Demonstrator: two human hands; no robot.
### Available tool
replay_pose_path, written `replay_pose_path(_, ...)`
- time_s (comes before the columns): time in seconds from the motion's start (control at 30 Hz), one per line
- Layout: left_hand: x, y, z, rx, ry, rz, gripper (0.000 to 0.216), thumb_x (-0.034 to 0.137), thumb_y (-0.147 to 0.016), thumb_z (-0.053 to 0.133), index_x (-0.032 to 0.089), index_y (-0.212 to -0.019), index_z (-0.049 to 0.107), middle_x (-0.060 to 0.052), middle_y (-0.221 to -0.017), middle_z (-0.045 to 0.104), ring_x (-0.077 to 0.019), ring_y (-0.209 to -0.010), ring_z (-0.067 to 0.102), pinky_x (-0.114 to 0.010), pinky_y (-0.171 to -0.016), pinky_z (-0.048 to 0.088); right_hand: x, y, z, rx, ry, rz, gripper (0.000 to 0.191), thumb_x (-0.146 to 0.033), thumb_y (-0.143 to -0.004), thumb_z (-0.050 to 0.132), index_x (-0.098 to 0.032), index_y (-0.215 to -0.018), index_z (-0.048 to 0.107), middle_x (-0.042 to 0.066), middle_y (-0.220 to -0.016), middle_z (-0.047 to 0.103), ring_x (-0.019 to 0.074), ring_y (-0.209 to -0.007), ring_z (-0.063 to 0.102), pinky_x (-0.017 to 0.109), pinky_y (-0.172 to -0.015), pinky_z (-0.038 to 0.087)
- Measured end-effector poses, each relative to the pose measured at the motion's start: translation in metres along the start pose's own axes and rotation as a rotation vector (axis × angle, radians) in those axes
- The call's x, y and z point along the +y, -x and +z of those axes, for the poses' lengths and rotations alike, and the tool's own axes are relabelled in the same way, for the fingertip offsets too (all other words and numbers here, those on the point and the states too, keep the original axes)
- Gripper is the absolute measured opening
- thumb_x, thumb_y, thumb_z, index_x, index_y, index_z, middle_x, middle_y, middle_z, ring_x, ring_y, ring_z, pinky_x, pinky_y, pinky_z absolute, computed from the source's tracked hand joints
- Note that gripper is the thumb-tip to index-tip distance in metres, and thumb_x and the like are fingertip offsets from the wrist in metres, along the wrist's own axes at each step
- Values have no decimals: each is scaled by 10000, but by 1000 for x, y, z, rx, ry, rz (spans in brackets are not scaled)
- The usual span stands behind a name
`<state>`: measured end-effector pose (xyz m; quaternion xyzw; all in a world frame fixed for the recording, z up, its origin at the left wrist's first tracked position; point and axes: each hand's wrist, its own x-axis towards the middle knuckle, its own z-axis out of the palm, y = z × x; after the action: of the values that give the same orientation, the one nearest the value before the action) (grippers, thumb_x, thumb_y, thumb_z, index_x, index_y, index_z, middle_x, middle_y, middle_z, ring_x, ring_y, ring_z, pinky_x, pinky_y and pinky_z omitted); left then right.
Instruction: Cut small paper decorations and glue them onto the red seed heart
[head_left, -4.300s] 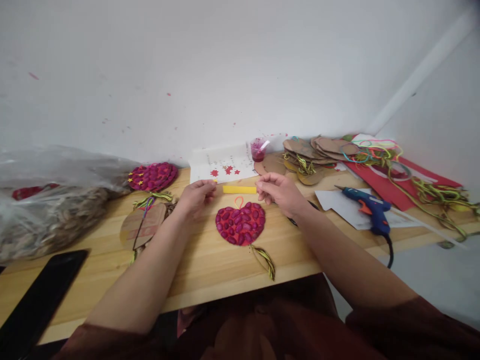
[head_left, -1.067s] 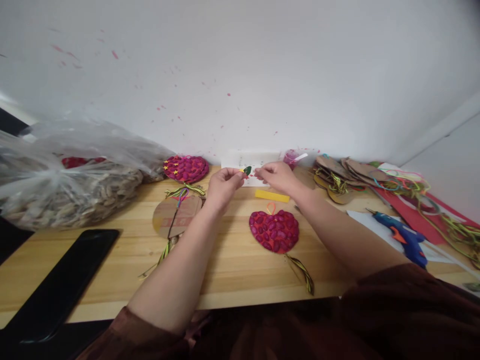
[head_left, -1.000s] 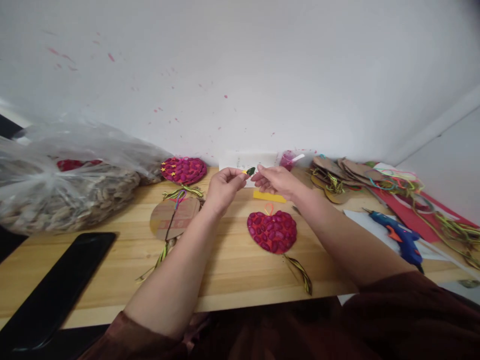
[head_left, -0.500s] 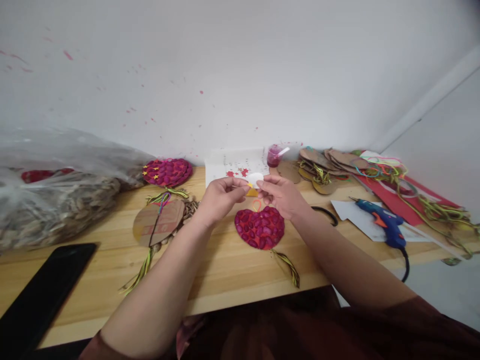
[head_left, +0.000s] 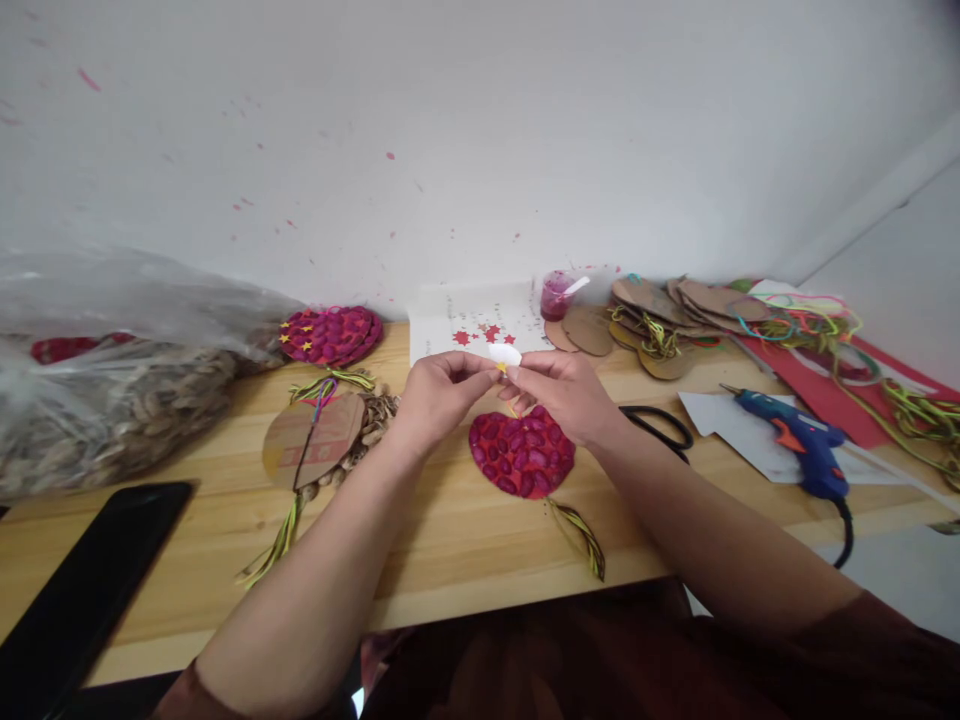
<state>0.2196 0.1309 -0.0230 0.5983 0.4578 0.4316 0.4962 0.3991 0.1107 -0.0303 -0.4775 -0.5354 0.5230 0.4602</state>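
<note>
Close together above the table, both of my hands work on a small yellow star (head_left: 501,368) and a small piece of white paper (head_left: 505,354). My left hand (head_left: 442,395) pinches the star's edge between thumb and forefinger. With thumb and fingers closed, my right hand (head_left: 562,390) grips the white paper, which stands up behind the fingertips. Just below the hands lies a heart-shaped piece (head_left: 521,455) covered in magenta-painted shells, with a green and yellow tassel (head_left: 581,535) trailing from its lower end. Part of its top loop is hidden by my right hand.
Red stars (head_left: 480,335) lie on a white sheet beside a cup (head_left: 556,295) of magenta paint. A glue gun (head_left: 799,435) and scissors (head_left: 664,425) are to the right. Leftward are a cardboard piece (head_left: 315,445), decorated hearts (head_left: 334,335), a phone (head_left: 97,580) and a bag of shells (head_left: 112,400).
Between the fingertips, the yellow piece now shows as a small star, and less of the white paper is visible. The hands have drawn slightly closer together. The view has shifted a little.
</note>
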Motion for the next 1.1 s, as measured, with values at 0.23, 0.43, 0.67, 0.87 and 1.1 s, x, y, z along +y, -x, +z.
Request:
replay_pose_path(0.23,2,3,3,43,-14,-10,245,368,-689,795,154,-805,766,-52,-787,753,-157,-690,630,-264,-659,451,-5,3,4,6,12,-47,153,-331,-799,706,-189,-812,762,32,-723,732,120,-588,631,248,-584,534)
replay_pose_path(0.43,6,6,7,49,-77,12,234,362,-712,770,145,-797,757,-67,-805,761,-167,-702,651,-268,-657,468,2,1,4,84,214,-130,283,-429,-844,668,-164,-758,722,39,-672,713,124,-514,607,252,-514,515)
replay_pose_path(0.67,7,6,9,44,-64,3,223,339,-730,760,143,-835,760,-84,-853,766,-161,-738,662,-275,-694,492,5,0,6,145,232,-155,287,-413,-861,648,-166,-722,699,32,-639,700,114,-481,596,234,-483,492)
replay_pose_path(0.87,2,2,6,19,72,18,227,303,-703,791,140,-838,708,-44,-803,719,-125,-704,628,-251,-669,486,5,-4,8,151,-28,-63,269,-404,-812,711,-162,-695,701,29,-626,697,91,-458,573,201,-435,458)
replay_pose_path(1.1,4,1,6,-3,276,-41,377,263,-677,816,153,-963,596,14,-713,641,-91,-610,582,-233,-611,463,2,-2,9,124,-77,-49,252,-387,-806,722,-160,-698,705,21,-607,685,86,-460,569,196,-438,461)
